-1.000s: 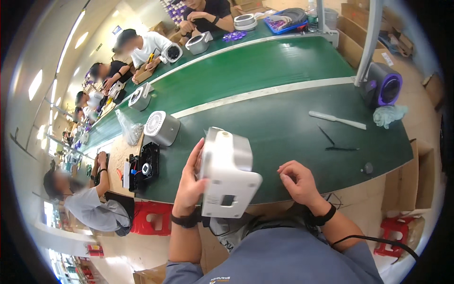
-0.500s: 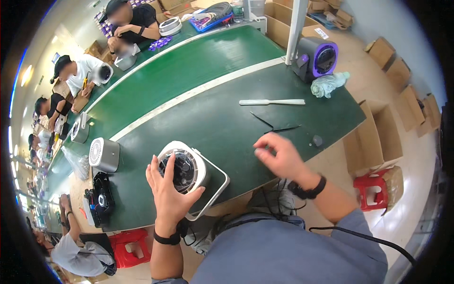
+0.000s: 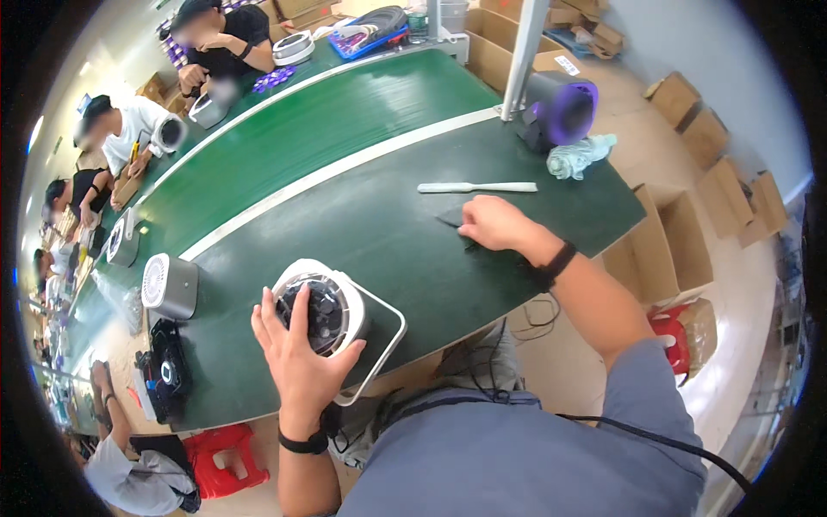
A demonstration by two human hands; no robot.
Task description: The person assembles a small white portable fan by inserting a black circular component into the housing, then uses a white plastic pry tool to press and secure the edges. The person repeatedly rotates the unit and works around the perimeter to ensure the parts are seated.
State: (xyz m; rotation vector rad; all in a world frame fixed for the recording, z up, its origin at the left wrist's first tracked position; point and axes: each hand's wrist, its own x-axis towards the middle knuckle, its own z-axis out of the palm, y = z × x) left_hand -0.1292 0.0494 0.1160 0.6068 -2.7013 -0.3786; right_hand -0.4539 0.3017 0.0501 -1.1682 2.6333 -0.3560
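Observation:
A white round fan housing (image 3: pixel 355 317) rests face up on the green table, its dark inside showing through a clear round front. A white U-shaped stand sticks out on its right side. My left hand (image 3: pixel 301 366) lies across the fan, fingers spread over the face and thumb at the rim, holding it. Farther right, my right hand (image 3: pixel 500 226) is closed with fingertips down at the table. They pinch a thin black V-shaped piece (image 3: pixel 447 221), mostly hidden under the hand. Just beyond lies a white flat stick (image 3: pixel 478 187).
A black-and-purple fan (image 3: pixel 564 110) and a crumpled clear plastic bag (image 3: pixel 581 157) sit at the far right corner. To the left are a silver fan housing (image 3: pixel 170 286) and a black device (image 3: pixel 164 366). Co-workers sit beyond the green belt (image 3: pixel 345 121). A cardboard box (image 3: pixel 663 241) stands right.
My right hand has moved away from me and its fingers have closed on the black V-shaped piece. My left hand stays on the fan. The whole view has shifted slightly.

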